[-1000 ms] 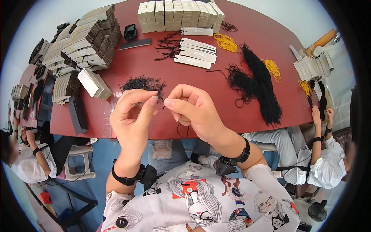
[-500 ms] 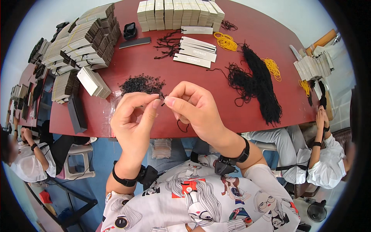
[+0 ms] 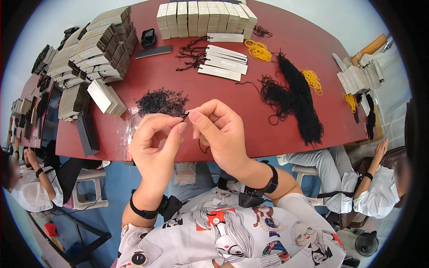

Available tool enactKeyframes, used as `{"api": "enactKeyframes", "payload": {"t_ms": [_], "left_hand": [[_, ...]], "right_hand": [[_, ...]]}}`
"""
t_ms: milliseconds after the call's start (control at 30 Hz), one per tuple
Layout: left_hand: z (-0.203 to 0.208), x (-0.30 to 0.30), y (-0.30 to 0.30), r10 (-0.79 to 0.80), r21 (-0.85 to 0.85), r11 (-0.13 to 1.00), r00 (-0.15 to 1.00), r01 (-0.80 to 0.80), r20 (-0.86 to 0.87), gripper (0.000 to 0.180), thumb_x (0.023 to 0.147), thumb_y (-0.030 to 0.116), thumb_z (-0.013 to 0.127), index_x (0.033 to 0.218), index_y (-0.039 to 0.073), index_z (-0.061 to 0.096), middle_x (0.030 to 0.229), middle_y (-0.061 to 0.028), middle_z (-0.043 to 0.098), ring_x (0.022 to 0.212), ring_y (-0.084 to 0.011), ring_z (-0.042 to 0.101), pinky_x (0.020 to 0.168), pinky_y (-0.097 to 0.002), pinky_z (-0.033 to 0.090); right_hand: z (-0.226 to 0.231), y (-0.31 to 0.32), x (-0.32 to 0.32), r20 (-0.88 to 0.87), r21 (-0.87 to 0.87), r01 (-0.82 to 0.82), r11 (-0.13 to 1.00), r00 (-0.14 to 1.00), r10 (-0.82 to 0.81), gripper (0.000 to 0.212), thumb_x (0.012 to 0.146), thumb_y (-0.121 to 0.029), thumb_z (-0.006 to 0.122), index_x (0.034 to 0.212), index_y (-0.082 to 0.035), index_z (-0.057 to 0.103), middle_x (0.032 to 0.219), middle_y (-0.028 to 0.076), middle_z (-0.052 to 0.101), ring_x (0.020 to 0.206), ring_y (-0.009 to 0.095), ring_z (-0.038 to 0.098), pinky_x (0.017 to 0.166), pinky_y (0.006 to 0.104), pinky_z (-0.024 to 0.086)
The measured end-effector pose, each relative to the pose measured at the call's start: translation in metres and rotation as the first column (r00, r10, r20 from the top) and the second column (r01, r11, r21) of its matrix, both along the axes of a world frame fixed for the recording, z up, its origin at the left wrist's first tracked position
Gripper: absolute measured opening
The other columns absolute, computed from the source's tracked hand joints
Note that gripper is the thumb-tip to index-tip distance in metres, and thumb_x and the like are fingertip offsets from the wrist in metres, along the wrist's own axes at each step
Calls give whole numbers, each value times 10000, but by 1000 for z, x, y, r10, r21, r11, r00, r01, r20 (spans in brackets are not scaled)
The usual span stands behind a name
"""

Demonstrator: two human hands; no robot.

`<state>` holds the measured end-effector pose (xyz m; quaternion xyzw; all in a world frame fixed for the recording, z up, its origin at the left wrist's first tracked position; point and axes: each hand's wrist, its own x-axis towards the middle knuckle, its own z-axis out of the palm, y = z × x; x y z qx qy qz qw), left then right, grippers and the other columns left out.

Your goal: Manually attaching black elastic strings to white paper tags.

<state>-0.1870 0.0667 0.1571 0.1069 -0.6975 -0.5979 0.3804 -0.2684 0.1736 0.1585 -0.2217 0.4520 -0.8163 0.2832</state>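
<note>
My left hand (image 3: 154, 143) and my right hand (image 3: 221, 136) meet over the table's near edge, each pinching with thumb and forefinger. Between the fingertips is a thin black cord (image 3: 186, 115), and a loop of it hangs below my right hand. Whether a small piece is held along with it is hidden by the fingers. Just beyond my left hand lies a heap of small black wire-like loops (image 3: 161, 102), partly on a clear plastic bag (image 3: 129, 127). A thick bundle of black cords (image 3: 297, 96) lies to the right of my right hand.
White tags with black cords (image 3: 225, 62) lie mid-table, near yellow rubber bands (image 3: 258, 50). Bundled tag stacks (image 3: 96, 49) fill the left; a tag row (image 3: 203, 20) stands at the back. A black block (image 3: 88, 134) sits at the near left edge. Co-workers sit on both sides.
My right hand has shifted slightly left and down, and the fingertips stay close together on the cord. At right, the co-worker's hands have moved; one forearm is now raised, with the hand open.
</note>
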Motion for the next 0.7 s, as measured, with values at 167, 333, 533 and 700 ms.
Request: {"api": "enactKeyframes", "payload": {"t_ms": [167, 333, 533, 700], "left_hand": [[-1, 1, 0, -57, -2, 998, 998, 57, 3, 119, 754, -59, 657, 849, 4, 623, 853, -50, 570, 741, -84, 555, 623, -198, 446], [2, 2, 0, -139, 108, 984, 990, 141, -25, 137, 775, -32, 651, 905, -3, 618, 873, -64, 602, 763, -100, 578, 625, -211, 487], [1, -2, -7, -233, 201, 950, 971, 238, -46, 240, 804, -25, 618, 1042, -3, 616, 875, -71, 621, 746, -100, 586, 592, -209, 504], [-2, -3, -11, -240, 7, 970, 969, 241, -60, 149, 811, -20, 612, 956, -13, 645, 844, -67, 617, 667, -85, 568, 586, -198, 484]], "right_hand": [[-1, -3, 2, -31, -42, 3, 999, 1000, -4, 105, 876, -102, 590, 894, -4, 556, 750, 10, 584, 676, 37, 523, 612, 179, 428], [-5, -1, -2, 5, -140, -43, 989, 999, 45, 90, 879, -95, 581, 910, -17, 548, 735, 6, 574, 621, 23, 490, 545, 170, 395], [-6, 5, -7, 146, -126, -191, 973, 967, 209, 108, 886, -151, 572, 902, -48, 542, 668, -21, 499, 487, 2, 321, 419, 176, 220], [-6, 6, -6, 229, -143, -264, 954, 929, 291, 108, 882, -158, 580, 894, -59, 539, 668, -25, 487, 476, 4, 307, 420, 170, 209]]}}
